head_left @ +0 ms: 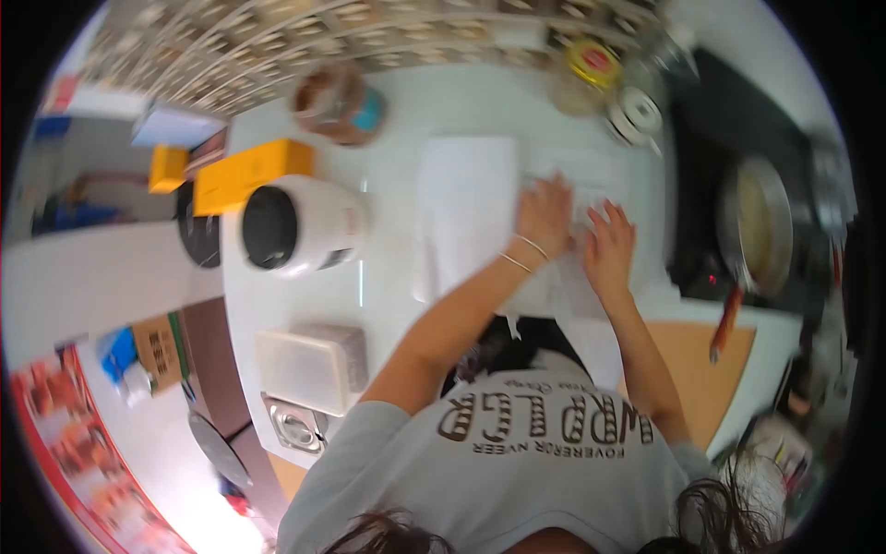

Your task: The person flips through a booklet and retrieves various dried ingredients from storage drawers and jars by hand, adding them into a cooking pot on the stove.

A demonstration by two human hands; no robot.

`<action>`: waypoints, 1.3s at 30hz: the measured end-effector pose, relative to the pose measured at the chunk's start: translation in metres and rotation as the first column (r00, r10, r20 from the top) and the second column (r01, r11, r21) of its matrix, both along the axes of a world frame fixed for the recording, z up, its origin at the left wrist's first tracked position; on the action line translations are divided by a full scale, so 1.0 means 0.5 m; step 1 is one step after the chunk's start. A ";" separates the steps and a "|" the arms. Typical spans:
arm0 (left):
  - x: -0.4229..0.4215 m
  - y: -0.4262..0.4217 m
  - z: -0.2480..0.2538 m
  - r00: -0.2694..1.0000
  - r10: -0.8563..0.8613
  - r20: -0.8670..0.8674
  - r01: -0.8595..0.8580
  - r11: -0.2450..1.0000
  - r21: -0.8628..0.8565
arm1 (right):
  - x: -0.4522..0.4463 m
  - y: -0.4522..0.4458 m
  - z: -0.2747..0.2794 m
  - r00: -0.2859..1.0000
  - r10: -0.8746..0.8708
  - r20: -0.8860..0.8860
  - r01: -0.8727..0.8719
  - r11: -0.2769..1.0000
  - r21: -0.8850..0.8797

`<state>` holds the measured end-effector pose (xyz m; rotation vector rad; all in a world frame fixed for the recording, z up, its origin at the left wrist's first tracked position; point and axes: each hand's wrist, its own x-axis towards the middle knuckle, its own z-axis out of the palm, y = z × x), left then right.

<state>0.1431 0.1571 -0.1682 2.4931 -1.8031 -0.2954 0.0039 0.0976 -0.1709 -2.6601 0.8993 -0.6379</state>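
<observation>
My left hand, with two thin bands on its wrist, lies palm down beside the right edge of a white sheet. Its fingers are blurred but look extended. To its right, my right hand has its fingers spread over the pale counter. Something thin and pale, perhaps a sheet or clear film, shows between and below the hands. Its edges are hard to make out. No object is visible within either hand's fingers.
A white appliance, a yellow box and a brown jar stand left. A lidded container is near the lower left. Jars stand at the upper right. A pan sits on the black stove.
</observation>
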 end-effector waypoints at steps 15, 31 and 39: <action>0.063 0.453 0.243 0.507 -0.032 -0.862 -0.373 0.893 -0.253 | 0.538 0.114 0.264 0.748 0.639 0.182 -0.602 0.768 -0.220; 0.048 1.141 0.575 0.762 0.567 -0.314 -0.273 -0.158 -0.949 | 0.742 0.295 0.542 0.487 0.741 0.462 -0.803 0.588 -0.097; 0.077 0.993 0.657 0.650 0.690 -0.319 0.088 -0.486 -0.870 | 0.544 0.278 0.701 0.439 0.474 0.763 -0.853 0.487 0.188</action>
